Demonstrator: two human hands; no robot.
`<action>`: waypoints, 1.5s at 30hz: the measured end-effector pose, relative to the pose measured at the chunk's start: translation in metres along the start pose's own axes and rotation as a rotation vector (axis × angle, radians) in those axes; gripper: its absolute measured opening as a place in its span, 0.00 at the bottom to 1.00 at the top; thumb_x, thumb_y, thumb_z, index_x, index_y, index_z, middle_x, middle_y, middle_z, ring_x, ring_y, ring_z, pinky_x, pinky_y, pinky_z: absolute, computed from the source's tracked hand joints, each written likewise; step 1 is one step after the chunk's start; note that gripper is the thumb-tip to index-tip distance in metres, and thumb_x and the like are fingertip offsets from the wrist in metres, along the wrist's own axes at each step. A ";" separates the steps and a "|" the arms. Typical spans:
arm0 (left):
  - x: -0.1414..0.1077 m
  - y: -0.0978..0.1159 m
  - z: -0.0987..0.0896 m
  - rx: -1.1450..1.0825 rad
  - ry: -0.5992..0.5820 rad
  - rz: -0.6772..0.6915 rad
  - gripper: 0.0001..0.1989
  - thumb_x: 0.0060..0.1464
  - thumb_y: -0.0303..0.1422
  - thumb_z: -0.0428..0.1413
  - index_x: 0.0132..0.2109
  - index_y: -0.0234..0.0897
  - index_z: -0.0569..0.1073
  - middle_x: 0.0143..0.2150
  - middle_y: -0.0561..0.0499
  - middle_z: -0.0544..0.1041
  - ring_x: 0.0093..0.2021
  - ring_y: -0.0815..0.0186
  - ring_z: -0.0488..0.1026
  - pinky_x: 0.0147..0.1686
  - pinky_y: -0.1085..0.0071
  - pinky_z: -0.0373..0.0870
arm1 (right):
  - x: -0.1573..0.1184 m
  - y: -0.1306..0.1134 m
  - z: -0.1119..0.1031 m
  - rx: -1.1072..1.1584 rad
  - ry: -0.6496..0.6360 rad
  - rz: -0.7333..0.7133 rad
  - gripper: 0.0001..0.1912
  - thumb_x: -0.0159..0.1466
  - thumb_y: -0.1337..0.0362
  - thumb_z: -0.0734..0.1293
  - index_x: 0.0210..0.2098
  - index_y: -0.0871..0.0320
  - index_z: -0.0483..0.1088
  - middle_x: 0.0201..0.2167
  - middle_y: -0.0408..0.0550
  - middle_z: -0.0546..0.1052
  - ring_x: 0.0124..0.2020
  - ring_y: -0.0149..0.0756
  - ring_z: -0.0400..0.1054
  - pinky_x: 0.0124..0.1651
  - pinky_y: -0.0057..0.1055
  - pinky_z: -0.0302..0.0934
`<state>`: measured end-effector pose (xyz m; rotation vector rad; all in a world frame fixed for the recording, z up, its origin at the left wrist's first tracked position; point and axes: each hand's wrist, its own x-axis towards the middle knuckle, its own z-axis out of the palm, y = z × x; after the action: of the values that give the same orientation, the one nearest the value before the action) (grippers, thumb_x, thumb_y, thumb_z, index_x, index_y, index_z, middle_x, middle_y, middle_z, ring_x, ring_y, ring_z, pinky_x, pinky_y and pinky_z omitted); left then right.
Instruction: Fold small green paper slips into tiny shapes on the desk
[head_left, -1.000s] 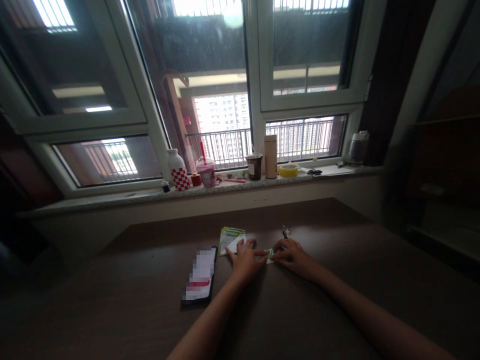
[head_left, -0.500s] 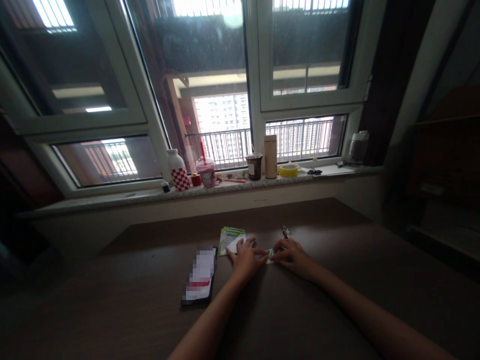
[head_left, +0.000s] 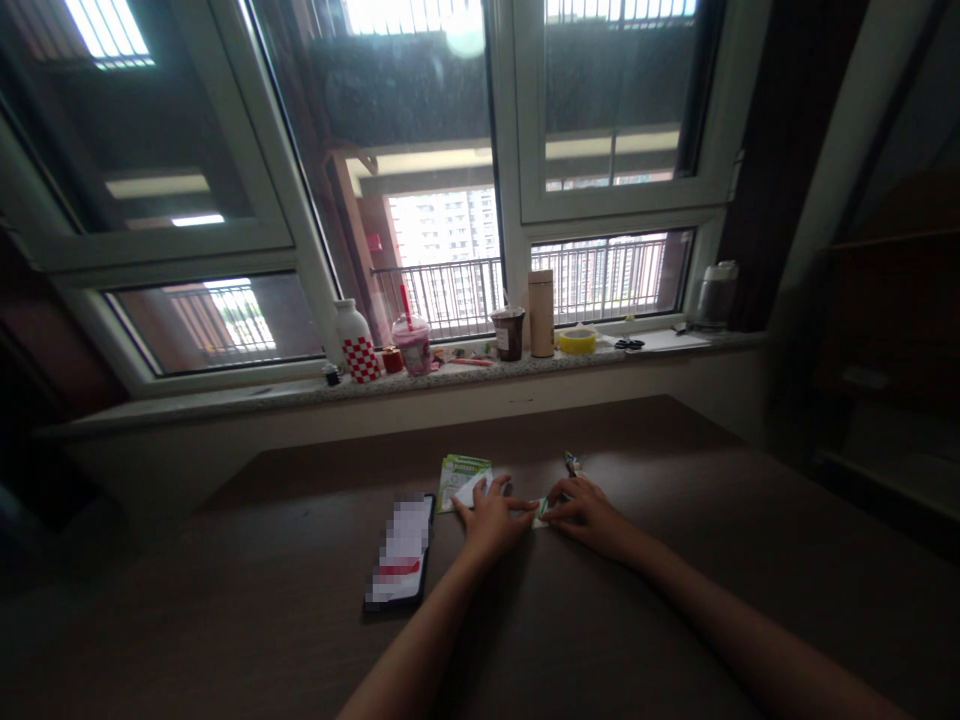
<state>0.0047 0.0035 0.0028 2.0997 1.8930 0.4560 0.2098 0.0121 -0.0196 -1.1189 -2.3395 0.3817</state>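
Observation:
A small piece of green-and-white paper [head_left: 541,512] lies low over the table between my two hands. My left hand [head_left: 493,518] holds its left side with thumb and index finger, the other fingers spread out. From the right, my right hand [head_left: 588,513] pinches the same piece with bent fingers, which hide part of it. Left of these, partly under my left fingers, are green printed sheets [head_left: 459,470] with a white paper piece [head_left: 469,490] on top. Just beyond my right hand sits a small dark, colourful object [head_left: 572,462] that I cannot make out.
A phone [head_left: 401,552] with a blurred screen lies on the brown table [head_left: 300,560]. Along the windowsill [head_left: 292,392] stand a checkered bottle [head_left: 358,345], a pink drink cup [head_left: 412,345], a dark drink cup [head_left: 508,335], a tan flask [head_left: 541,315], yellow tape [head_left: 577,343] and black scissors [head_left: 629,344].

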 end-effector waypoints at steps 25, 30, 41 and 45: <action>0.003 0.003 -0.007 0.009 -0.050 -0.016 0.10 0.53 0.48 0.57 0.43 0.66 0.78 0.69 0.61 0.58 0.70 0.44 0.44 0.59 0.28 0.27 | 0.000 0.001 -0.003 0.034 -0.029 -0.019 0.11 0.64 0.57 0.66 0.45 0.40 0.77 0.47 0.46 0.72 0.53 0.42 0.61 0.62 0.47 0.47; 0.003 0.002 -0.004 0.039 -0.004 0.010 0.10 0.53 0.48 0.57 0.43 0.66 0.78 0.69 0.61 0.58 0.70 0.43 0.43 0.58 0.27 0.26 | 0.001 0.003 -0.003 0.035 -0.036 -0.021 0.11 0.64 0.57 0.67 0.44 0.38 0.77 0.47 0.45 0.72 0.53 0.42 0.61 0.61 0.47 0.47; 0.004 0.001 -0.004 0.005 -0.020 -0.015 0.10 0.52 0.48 0.58 0.42 0.66 0.79 0.69 0.61 0.59 0.70 0.42 0.43 0.58 0.27 0.27 | 0.001 0.004 -0.003 0.056 -0.033 -0.024 0.11 0.64 0.56 0.66 0.45 0.40 0.77 0.47 0.45 0.72 0.53 0.42 0.61 0.62 0.48 0.46; 0.004 0.002 -0.006 0.017 -0.042 -0.016 0.11 0.52 0.49 0.57 0.43 0.66 0.78 0.69 0.62 0.58 0.70 0.42 0.43 0.58 0.27 0.27 | 0.001 0.004 -0.003 0.050 -0.031 -0.018 0.11 0.64 0.56 0.66 0.45 0.39 0.77 0.46 0.45 0.72 0.52 0.41 0.62 0.62 0.48 0.46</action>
<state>0.0046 0.0069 0.0088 2.0860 1.8954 0.3910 0.2132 0.0150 -0.0189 -1.0749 -2.3524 0.4517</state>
